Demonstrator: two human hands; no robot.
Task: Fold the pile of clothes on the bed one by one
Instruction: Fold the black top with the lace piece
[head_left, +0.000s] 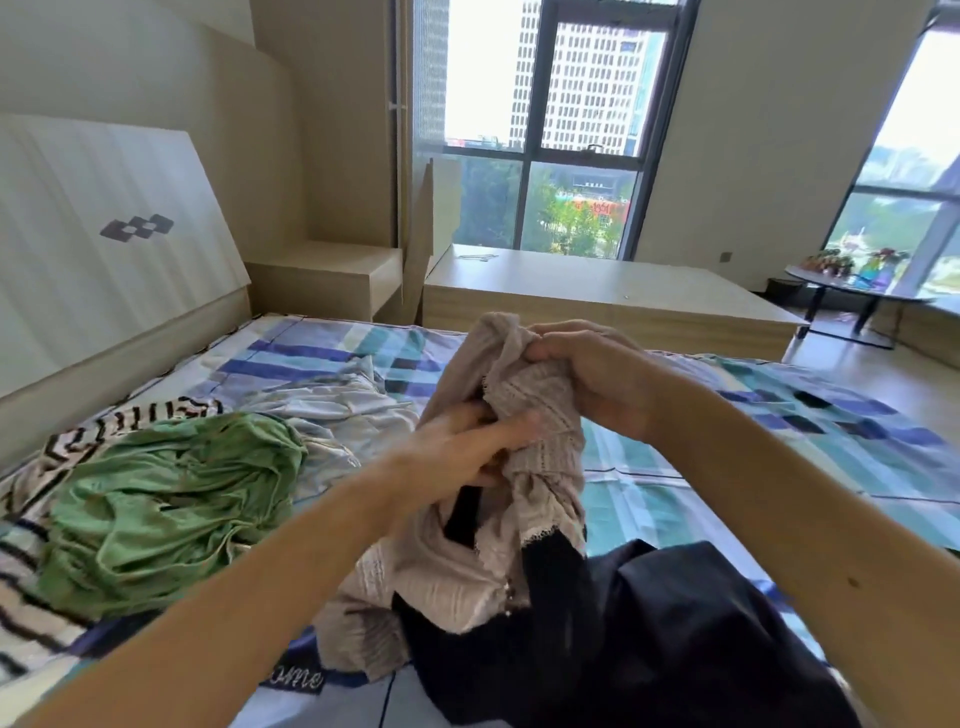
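Both hands clutch one garment, held up over the bed. The right hand (587, 374) is curled round its bunched top, thumb pressed onto the fabric. Just below, the left hand (467, 447) digs its fingers into the folds.

The garment is a beige top of crinkled, ribbed cloth (540, 395) with a narrow black lace edging. It is crumpled, and its lower end droops onto a dark navy garment (665, 623) lying on the near edge of the bed.

To the left lie a rumpled green jersey garment (166, 499), a pale blue-white garment (337, 410) and a black-and-white striped garment (31, 613).

All rest on a blue-and-teal checked bedsheet (779, 415). A dark patch on it shows pale script ending in "ome" (298, 678); the start is covered. The pale striped headboard (78, 260) bears a grey diamond-pattern emblem (137, 228) with no lettering.
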